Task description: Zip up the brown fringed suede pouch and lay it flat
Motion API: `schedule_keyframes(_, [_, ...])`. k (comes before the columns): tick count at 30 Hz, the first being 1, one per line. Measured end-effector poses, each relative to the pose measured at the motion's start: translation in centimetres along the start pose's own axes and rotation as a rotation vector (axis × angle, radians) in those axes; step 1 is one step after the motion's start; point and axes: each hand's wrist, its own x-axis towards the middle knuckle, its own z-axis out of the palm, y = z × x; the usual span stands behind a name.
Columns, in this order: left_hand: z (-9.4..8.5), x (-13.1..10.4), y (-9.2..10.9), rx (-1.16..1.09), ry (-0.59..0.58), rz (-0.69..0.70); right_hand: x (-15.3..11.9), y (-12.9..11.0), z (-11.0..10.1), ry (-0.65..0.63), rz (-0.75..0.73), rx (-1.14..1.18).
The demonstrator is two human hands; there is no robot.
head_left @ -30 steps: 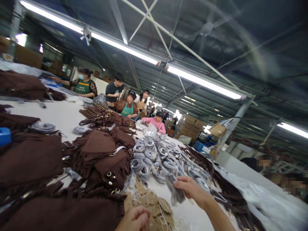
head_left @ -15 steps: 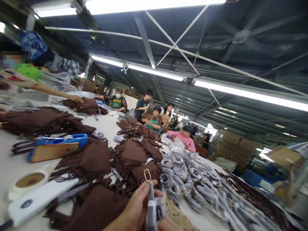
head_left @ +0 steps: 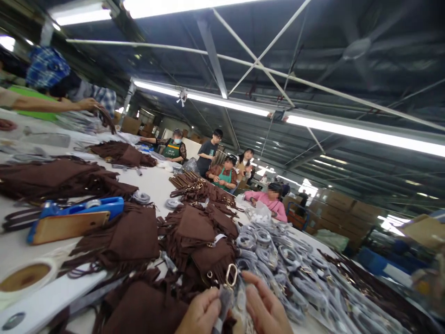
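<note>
At the bottom centre my left hand [head_left: 203, 311] is closed, thumb and fingers pinching a plastic-wrapped strap [head_left: 225, 301]. A gold metal clasp [head_left: 231, 275] stands up from the strap's top end. On the strap's other side is my right hand [head_left: 266, 304], its fingers curled against the clear wrapping; the lower part of the grip is cut off by the frame. Just beyond lie brown fringed bags [head_left: 194, 222] in a pile. Another brown bag [head_left: 139, 306] is left of my left hand. Coiled grey wrapped straps [head_left: 271, 255] are heaped beyond and beside my right hand.
On the left are a blue tape dispenser [head_left: 114, 204], a phone [head_left: 69, 226], a tape roll [head_left: 52, 273] and a long white device [head_left: 45, 301]. A co-worker's arm [head_left: 52, 105] reaches in at upper left. More people sit and stand across the table. Cartons [head_left: 333, 208] are stacked behind.
My right hand has come up into view beside the strap. The clasp and my left hand have shifted lower and slightly right. The co-worker's hand at left has lifted off the brown bag, holding something brown.
</note>
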Motion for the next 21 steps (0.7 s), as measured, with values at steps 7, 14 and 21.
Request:
schedule_keyframes(7, [0.4, -1.2, 2.9, 0.045, -0.04, -0.001, 1.4, -1.3, 0.9, -0.127, -0.106, -0.119])
schedule_keyframes(14, [1.9, -0.9, 3.7, 0.006, 0.011, 0.03, -0.1, -1.6, 0.9, -0.09, -0.161, -0.19])
schedule_keyframes(21, [1.3, -1.2, 2.1, 0.116, -0.064, -0.03, 0.7, -1.2, 0.7, -0.002, -0.11, -0.083])
